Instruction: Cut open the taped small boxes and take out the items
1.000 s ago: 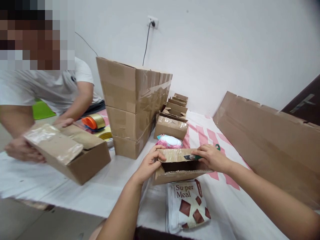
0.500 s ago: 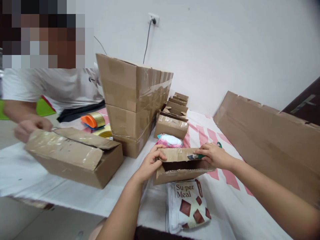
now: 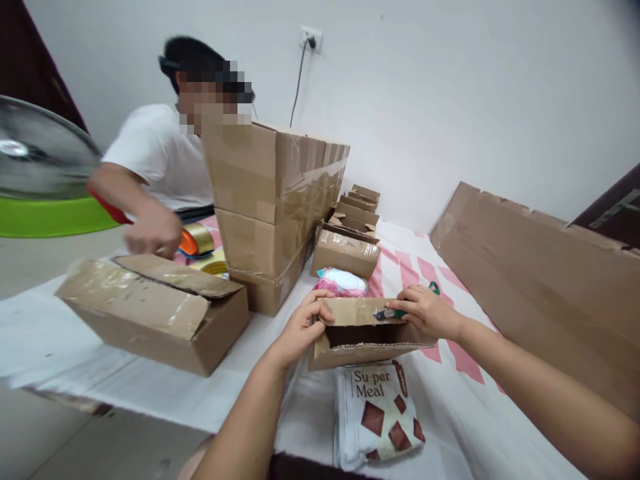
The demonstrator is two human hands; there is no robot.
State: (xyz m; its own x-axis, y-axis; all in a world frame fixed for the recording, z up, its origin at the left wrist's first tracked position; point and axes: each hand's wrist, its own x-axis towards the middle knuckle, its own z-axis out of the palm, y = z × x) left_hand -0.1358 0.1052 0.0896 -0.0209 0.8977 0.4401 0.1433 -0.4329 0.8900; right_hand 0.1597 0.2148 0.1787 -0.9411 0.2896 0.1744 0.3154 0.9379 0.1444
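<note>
In front of me a small cardboard box stands with its top slit open and a dark inside showing. My left hand grips the box's left end, thumb at the flap edge and fingers over the top. My right hand is closed around a green box cutter, its blade lying against the top flap. On the near side of the box lies a white "Su-per Meal" pouch with brown diamond shapes. Just behind the box rests a pink and white plastic packet.
Tall stacked cartons rise left of centre, with several opened boxes behind. A closed-over carton sits at left, near tape rolls and a co-worker's hand. A large cardboard sheet leans at right.
The co-worker's hand has left the carton at left and moved right toward the tape rolls, the body leaning behind the stacked cartons. My hands and the box cutter look nearly unchanged.
</note>
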